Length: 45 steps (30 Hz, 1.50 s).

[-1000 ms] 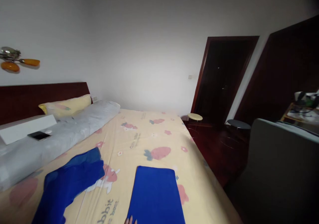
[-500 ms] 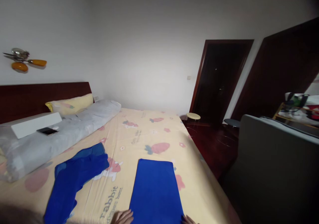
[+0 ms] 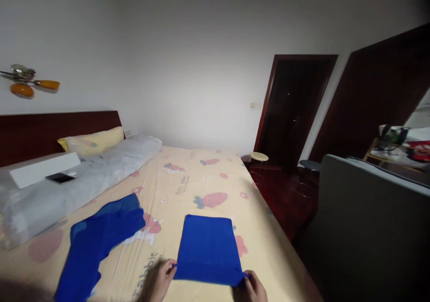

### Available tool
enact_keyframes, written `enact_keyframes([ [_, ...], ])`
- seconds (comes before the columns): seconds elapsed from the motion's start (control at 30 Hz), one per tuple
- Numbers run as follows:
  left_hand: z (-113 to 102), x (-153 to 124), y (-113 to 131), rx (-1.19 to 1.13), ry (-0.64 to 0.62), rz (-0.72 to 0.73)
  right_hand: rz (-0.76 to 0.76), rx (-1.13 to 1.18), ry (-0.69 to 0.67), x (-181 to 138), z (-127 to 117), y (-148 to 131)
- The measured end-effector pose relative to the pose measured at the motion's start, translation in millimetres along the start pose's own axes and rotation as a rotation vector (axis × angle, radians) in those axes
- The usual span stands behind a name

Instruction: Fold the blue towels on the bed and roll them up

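Meanwhile, left hand [image 3: 163, 278] and right hand [image 3: 252, 286] pinch one folded blue cloth [image 3: 208, 249]; a second blue cloth [image 3: 97, 241] lies at nine o'clock.

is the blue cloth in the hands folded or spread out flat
Folded. The blue cloth lies as a neat compact rectangle on the bed sheet, its near edge doubled over, left hand and right hand pinching the near corners.

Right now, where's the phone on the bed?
In the head view the black phone lies far left, on the grey bolster beside the white box, below the headboard and well away from both hands.
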<state>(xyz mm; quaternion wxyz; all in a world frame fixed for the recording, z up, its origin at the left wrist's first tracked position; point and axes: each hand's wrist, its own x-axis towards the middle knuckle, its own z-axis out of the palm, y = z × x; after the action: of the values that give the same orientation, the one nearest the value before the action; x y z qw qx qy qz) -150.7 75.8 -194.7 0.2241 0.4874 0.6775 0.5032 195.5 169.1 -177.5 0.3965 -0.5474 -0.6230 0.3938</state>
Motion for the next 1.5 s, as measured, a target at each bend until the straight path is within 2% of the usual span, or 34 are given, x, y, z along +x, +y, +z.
enact_keyframes([
  [0.2,1.9,6.0,9.7,0.408,0.058,0.106,-0.087,-0.15,0.006,11.5,4.8,11.9],
  [0.33,19.9,2.2,-10.3,0.624,0.06,0.153,-0.22,-0.346,0.034,11.4,11.0,32.5],
  [0.43,32.9,-6.5,-28.6,0.71,0.101,0.135,-0.34,-0.524,0.053,10.6,12.8,51.5],
  [0.57,36.7,-18.3,-27.6,0.905,0.16,0.114,-0.394,-0.787,0.159,9.0,11.2,67.3],
  [0.67,33.1,-19.3,-5.6,1.04,0.109,0.119,-0.431,-0.877,0.197,6.6,10.6,63.8],
  [0.77,32.3,-16.7,19.8,1.018,-0.008,0.097,-0.452,-0.867,0.096,4.6,12.5,52.5],
  [0.83,35.2,-16.9,30.6,0.989,-0.006,0.07,-0.424,-0.874,0.06,4.0,14.7,45.1],
  [0.97,46.7,-21.3,32.2,1.051,0.06,0.012,-0.355,-0.933,0.119,3.8,21.7,32.1],
  [1.1,65.1,-20.5,26.4,1.075,0.036,-0.025,-0.324,-0.965,0.199,0.3,39.0,15.2],
  [1.17,79.5,-19.5,27.9,0.993,-0.043,0.039,-0.373,-0.918,0.155,-4.0,56.3,6.6],
  [1.23,96.0,-20.8,30.7,0.896,-0.175,0.163,-0.441,-0.83,0.064,-9.0,77.3,2.2],
  [1.33,112.4,-27.1,29.9,0.823,-0.315,0.376,-0.544,-0.752,-0.07,-13.2,100.0,11.4],
  [1.4,107.9,-32.2,23.7,0.825,-0.355,0.477,-0.661,-0.764,-0.131,-11.9,98.4,29.4],
  [1.5,74.8,-37.3,9.9,0.85,-0.37,0.538,-0.794,-0.8,-0.068,-5.4,68.3,64.8],
])
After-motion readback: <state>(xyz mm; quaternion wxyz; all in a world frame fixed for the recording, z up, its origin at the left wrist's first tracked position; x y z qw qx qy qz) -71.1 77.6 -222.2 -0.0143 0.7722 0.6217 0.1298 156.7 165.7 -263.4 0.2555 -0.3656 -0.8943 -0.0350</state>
